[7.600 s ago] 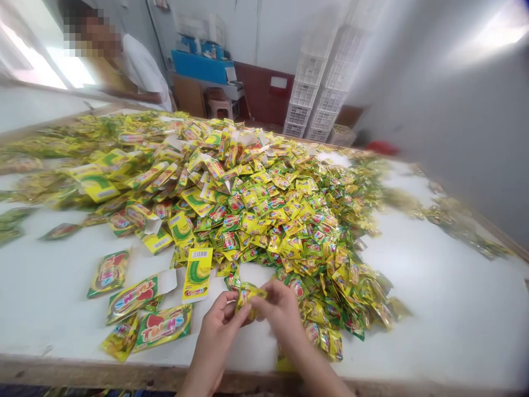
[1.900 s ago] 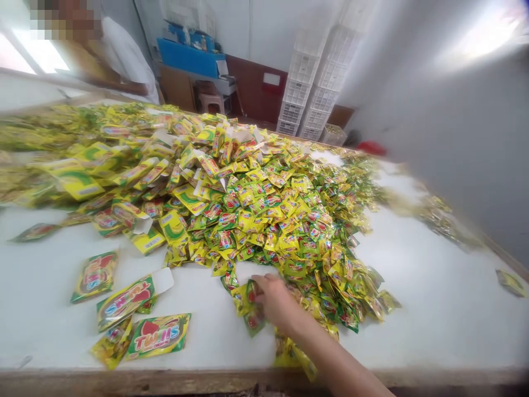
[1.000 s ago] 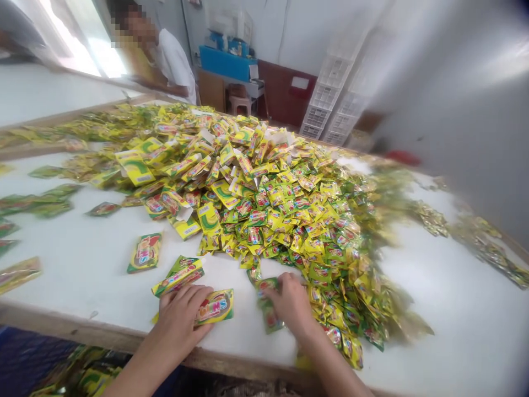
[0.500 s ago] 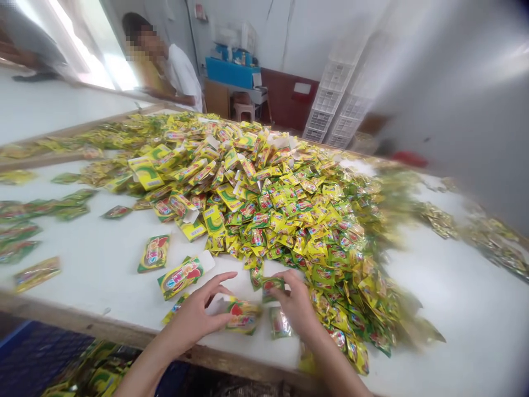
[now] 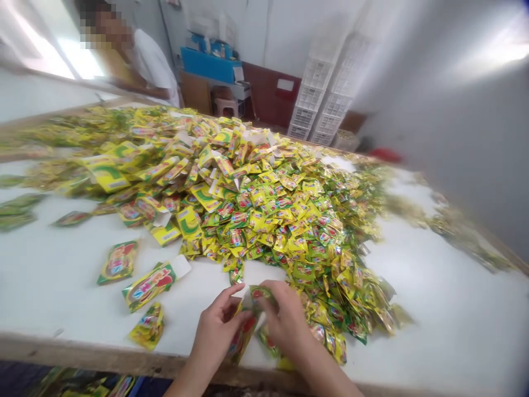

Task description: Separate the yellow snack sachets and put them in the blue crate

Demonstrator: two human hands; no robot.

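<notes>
Both my hands meet near the front edge of the white table [image 5: 433, 309]. My left hand [image 5: 217, 331] grips a flat yellow-green carton [image 5: 243, 336] whose lower end points down toward the table edge. My right hand [image 5: 285, 317] is closed on a small green-and-red sachet [image 5: 258, 292] and holds it at the top of the carton. A large pile of yellow-green sachets and cartons [image 5: 264, 204] lies just beyond my hands.
Loose flat cartons [image 5: 151, 284] and a sachet [image 5: 146, 329] lie on the table left of my hands. A person in a white shirt [image 5: 149, 63] stands at the far left. White crates [image 5: 318, 99] are stacked at the back wall. The table has a wooden front edge [image 5: 103, 358].
My left hand has lifted the carton off the table and brought it to my right hand, which now holds a sachet at its top. The camera has swung slightly right.
</notes>
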